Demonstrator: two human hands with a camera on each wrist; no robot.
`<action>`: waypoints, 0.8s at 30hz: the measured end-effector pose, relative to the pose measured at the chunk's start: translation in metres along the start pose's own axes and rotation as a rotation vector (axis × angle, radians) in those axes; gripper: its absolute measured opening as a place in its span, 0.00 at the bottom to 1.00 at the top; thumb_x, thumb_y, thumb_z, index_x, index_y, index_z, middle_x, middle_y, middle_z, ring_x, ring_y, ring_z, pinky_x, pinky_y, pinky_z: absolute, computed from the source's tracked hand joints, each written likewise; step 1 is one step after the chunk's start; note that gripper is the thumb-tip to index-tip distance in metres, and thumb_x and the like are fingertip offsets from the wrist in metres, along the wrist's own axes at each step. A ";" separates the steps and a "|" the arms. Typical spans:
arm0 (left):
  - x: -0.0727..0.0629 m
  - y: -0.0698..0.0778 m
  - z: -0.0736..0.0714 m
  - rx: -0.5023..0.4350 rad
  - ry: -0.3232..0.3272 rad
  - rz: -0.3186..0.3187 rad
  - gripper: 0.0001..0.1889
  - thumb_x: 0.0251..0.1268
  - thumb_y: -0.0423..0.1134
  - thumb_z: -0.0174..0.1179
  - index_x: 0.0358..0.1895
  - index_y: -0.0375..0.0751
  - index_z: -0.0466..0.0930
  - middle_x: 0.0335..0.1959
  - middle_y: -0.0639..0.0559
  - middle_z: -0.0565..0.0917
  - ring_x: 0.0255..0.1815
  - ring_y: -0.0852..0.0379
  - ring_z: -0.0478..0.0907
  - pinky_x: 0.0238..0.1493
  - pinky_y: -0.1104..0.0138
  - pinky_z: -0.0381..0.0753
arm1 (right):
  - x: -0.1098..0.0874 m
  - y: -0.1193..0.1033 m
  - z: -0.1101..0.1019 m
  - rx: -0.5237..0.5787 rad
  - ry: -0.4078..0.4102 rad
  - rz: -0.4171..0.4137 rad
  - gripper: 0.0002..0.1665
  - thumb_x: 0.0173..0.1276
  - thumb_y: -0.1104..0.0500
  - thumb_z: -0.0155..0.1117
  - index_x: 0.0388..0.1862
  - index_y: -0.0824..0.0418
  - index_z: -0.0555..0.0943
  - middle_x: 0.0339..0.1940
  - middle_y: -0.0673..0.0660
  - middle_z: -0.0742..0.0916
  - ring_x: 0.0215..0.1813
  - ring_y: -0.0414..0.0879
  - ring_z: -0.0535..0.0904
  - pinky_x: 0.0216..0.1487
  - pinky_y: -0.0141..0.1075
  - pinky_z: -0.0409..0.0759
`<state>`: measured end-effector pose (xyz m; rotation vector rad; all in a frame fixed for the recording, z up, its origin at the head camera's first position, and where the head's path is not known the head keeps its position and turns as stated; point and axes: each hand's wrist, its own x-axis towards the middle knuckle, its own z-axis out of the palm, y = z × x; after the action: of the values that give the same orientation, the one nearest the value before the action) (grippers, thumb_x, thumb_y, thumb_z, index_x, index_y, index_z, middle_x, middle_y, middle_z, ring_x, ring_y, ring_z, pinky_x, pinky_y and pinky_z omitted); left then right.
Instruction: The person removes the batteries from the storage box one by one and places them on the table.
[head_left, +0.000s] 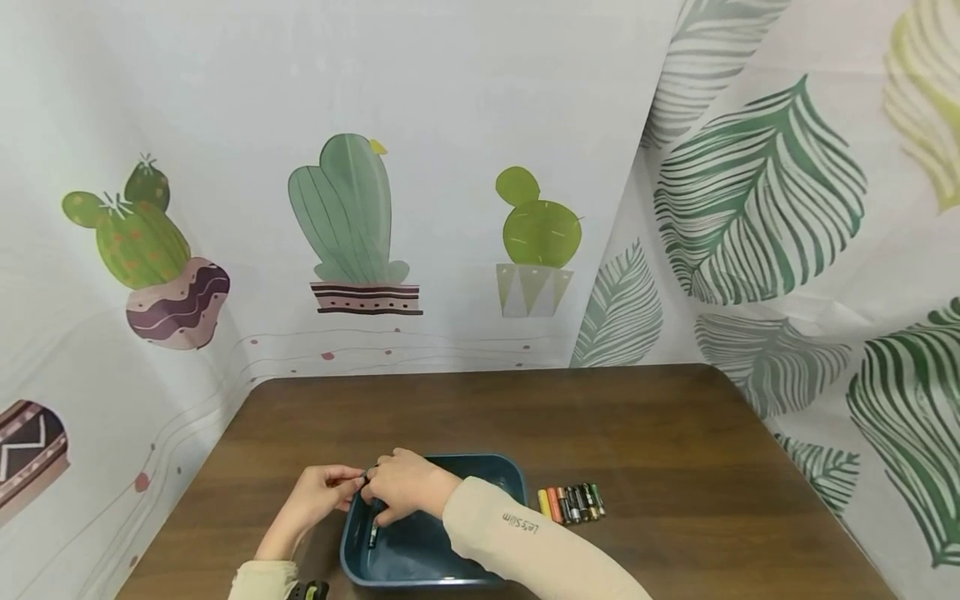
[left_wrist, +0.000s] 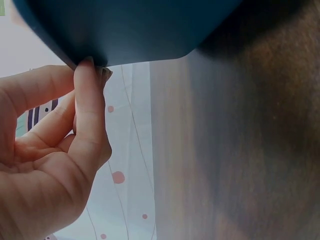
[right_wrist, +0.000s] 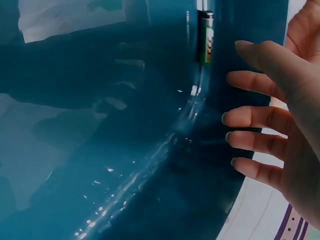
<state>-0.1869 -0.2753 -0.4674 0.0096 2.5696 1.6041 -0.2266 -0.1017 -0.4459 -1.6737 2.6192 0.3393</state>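
A dark blue tray (head_left: 427,581) with raised walls stands on the table. My left hand (head_left: 318,493) is at its far left corner, and in the left wrist view the thumb and fingertips of that hand (left_wrist: 55,135) pinch the tray's rim (left_wrist: 145,35). Over the tray's left side reaches my right hand (head_left: 405,485). In the right wrist view the fingers of the right hand (right_wrist: 265,120) are spread and fairly straight, with nothing seen in them. A small battery (right_wrist: 207,39) with a green and dark wrapper lies inside the tray along its wall, near the thumb.
Right of the tray, a row of several batteries (head_left: 572,504) in yellow, orange, black and green lies on the brown wooden table (head_left: 675,467). Behind the table hangs a white cloth (head_left: 450,100) printed with cacti and leaves.
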 end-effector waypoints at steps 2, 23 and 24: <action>0.001 0.000 0.000 0.003 0.004 -0.005 0.14 0.65 0.29 0.59 0.46 0.17 0.78 0.35 0.37 0.85 0.28 0.49 0.83 0.30 0.61 0.85 | 0.002 -0.001 0.002 -0.008 -0.011 0.001 0.17 0.60 0.34 0.65 0.45 0.36 0.83 0.40 0.34 0.82 0.44 0.34 0.73 0.48 0.29 0.71; 0.000 0.000 0.001 0.005 0.018 -0.010 0.13 0.65 0.29 0.59 0.47 0.18 0.78 0.34 0.39 0.85 0.28 0.50 0.82 0.31 0.60 0.84 | 0.010 -0.018 0.017 -0.118 -0.006 0.044 0.30 0.51 0.22 0.61 0.46 0.36 0.84 0.48 0.36 0.83 0.48 0.37 0.75 0.50 0.31 0.73; 0.000 0.000 0.001 0.006 0.018 -0.007 0.13 0.65 0.29 0.59 0.46 0.18 0.78 0.34 0.39 0.85 0.28 0.51 0.82 0.30 0.60 0.84 | 0.010 -0.018 0.018 -0.122 0.000 0.044 0.30 0.51 0.22 0.61 0.46 0.36 0.84 0.48 0.36 0.83 0.48 0.37 0.75 0.50 0.31 0.73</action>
<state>-0.1870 -0.2745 -0.4683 -0.0136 2.5848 1.6020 -0.2164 -0.1143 -0.4679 -1.6501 2.6900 0.5105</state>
